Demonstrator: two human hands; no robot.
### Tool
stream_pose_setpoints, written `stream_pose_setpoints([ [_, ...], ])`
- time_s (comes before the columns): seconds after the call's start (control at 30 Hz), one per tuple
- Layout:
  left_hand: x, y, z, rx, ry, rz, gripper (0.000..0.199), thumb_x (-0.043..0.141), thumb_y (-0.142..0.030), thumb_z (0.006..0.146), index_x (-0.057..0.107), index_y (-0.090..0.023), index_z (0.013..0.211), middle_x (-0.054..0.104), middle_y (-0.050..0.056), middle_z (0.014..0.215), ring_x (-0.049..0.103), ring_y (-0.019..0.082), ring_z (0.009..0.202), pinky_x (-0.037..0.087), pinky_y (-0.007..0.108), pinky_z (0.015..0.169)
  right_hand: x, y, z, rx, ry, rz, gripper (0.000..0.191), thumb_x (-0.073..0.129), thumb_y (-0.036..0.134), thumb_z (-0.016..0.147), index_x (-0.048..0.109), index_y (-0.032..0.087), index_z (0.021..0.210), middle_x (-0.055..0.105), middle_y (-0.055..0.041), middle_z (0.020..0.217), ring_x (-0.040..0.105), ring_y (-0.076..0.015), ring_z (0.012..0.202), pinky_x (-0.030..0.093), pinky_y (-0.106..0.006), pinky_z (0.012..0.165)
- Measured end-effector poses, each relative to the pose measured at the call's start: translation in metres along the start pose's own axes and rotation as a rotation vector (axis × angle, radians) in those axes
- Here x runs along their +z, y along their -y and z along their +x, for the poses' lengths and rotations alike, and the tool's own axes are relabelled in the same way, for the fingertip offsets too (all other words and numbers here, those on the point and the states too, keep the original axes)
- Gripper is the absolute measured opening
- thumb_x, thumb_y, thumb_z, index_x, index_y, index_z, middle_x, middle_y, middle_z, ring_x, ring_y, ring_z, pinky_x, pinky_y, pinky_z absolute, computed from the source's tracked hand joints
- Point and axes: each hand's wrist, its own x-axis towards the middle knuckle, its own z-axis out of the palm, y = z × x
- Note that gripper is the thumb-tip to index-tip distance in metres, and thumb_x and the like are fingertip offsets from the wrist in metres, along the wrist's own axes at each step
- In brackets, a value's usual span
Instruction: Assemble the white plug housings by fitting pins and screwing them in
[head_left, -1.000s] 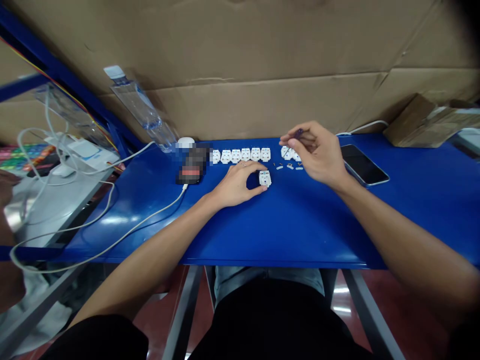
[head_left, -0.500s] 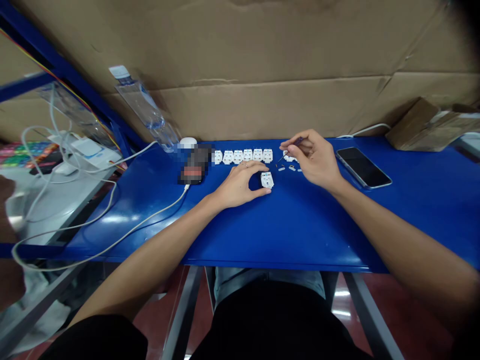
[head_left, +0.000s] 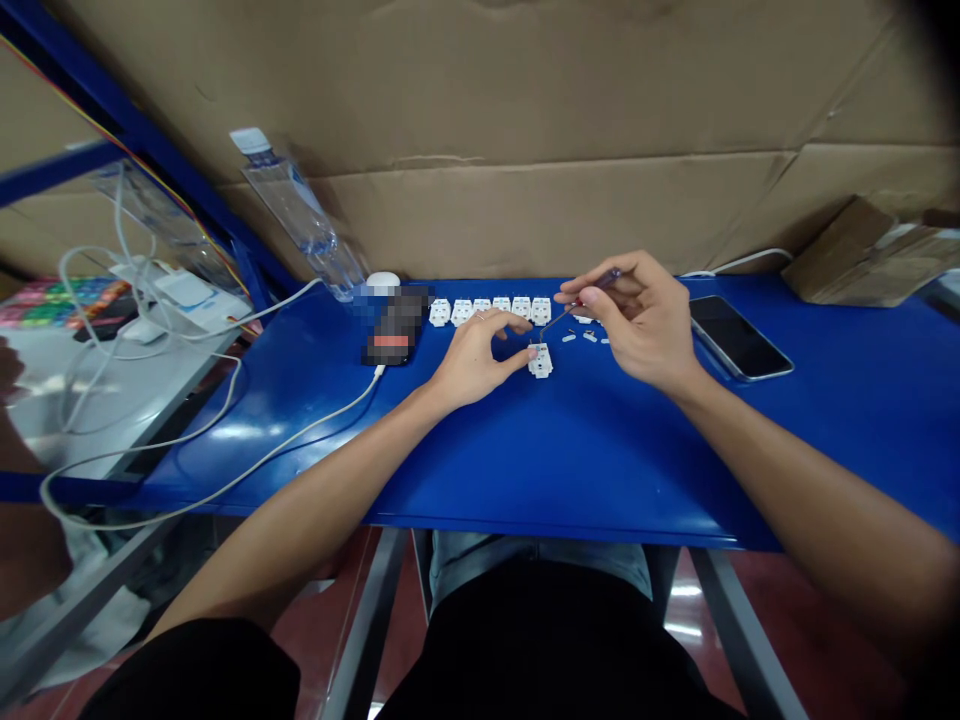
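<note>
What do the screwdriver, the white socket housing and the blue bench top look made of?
The screwdriver has a thin grey shaft, probably steel; its purple handle looks like plastic, though too small to be sure. The white socket housing looks like moulded plastic, evenly white and smooth. The blue bench top looks like glossy painted metal, given its bright glare patches.

Cardboard sheets (head_left: 480,90) back the blue workbench (head_left: 600,470) over red flooring (head_left: 795,610).

Blue metal workbench (head_left: 622,470): row of white socket bodies (head_left: 487,311) beyond left hand (head_left: 472,360); single socket body (head_left: 540,361) between hands; small parts (head_left: 589,336) beyond right hand (head_left: 637,320); smartphone (head_left: 739,337) right of it; white cable (head_left: 300,422) left.
</note>
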Motion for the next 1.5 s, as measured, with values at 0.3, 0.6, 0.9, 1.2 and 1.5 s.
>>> stream_pose_setpoints([
  [0.3, -0.001, -0.002, 0.002, -0.013, -0.009, -0.1, 0.008, 0.088, -0.033, 0.1, 0.086, -0.026, 0.097, 0.089, 0.001, 0.099, 0.079, 0.022, 0.093, 0.061, 0.041, 0.092, 0.008, 0.013, -0.005, -0.012, 0.016, 0.021, 0.029, 0.08, 0.054, 0.107, 0.069, 0.029, 0.116, 0.088, -0.0059, 0.115, 0.089, -0.0257, 0.108, 0.077, -0.045, 0.095],
  [0.6, -0.001, -0.005, 0.001, 0.009, -0.02, -0.101, 0.008, 0.082, -0.028, 0.102, 0.086, -0.025, 0.096, 0.089, 0.001, 0.098, 0.081, 0.021, 0.091, 0.061, 0.039, 0.09, 0.009, 0.011, -0.004, 0.01, 0.019, 0.041, 0.037, 0.083, 0.061, 0.103, 0.068, 0.029, 0.113, 0.088, -0.0045, 0.112, 0.089, -0.0248, 0.105, 0.078, -0.043, 0.095],
  [0.9, -0.002, -0.003, 0.001, 0.092, 0.043, 0.152, 0.011, 0.077, -0.029, 0.105, 0.082, -0.025, 0.096, 0.086, 0.001, 0.097, 0.076, 0.023, 0.092, 0.052, 0.046, 0.1, 0.008, 0.01, -0.005, -0.016, 0.065, 0.047, 0.03, 0.083, 0.054, 0.105, 0.07, 0.029, 0.116, 0.087, -0.002, 0.106, 0.089, -0.0206, 0.094, 0.078, -0.038, 0.092],
  [1.2, -0.006, -0.016, -0.003, 0.156, 0.059, 0.337, 0.017, 0.072, -0.035, 0.108, 0.085, -0.029, 0.098, 0.087, 0.005, 0.104, 0.071, 0.032, 0.109, 0.041, 0.059, 0.114, 0.011, 0.01, -0.012, 0.005, 0.048, -0.029, 0.031, 0.081, 0.053, 0.106, 0.07, 0.03, 0.123, 0.086, -0.002, 0.109, 0.089, -0.0226, 0.096, 0.079, -0.042, 0.093],
  [1.5, -0.005, -0.02, -0.004, 0.102, 0.068, 0.311, 0.011, 0.076, -0.036, 0.105, 0.084, -0.028, 0.105, 0.087, 0.005, 0.108, 0.072, 0.034, 0.112, 0.043, 0.058, 0.113, 0.009, 0.01, -0.014, -0.028, 0.06, -0.063, 0.029, 0.079, 0.053, 0.107, 0.071, 0.032, 0.127, 0.086, -0.0027, 0.112, 0.088, -0.0238, 0.097, 0.078, -0.045, 0.093],
])
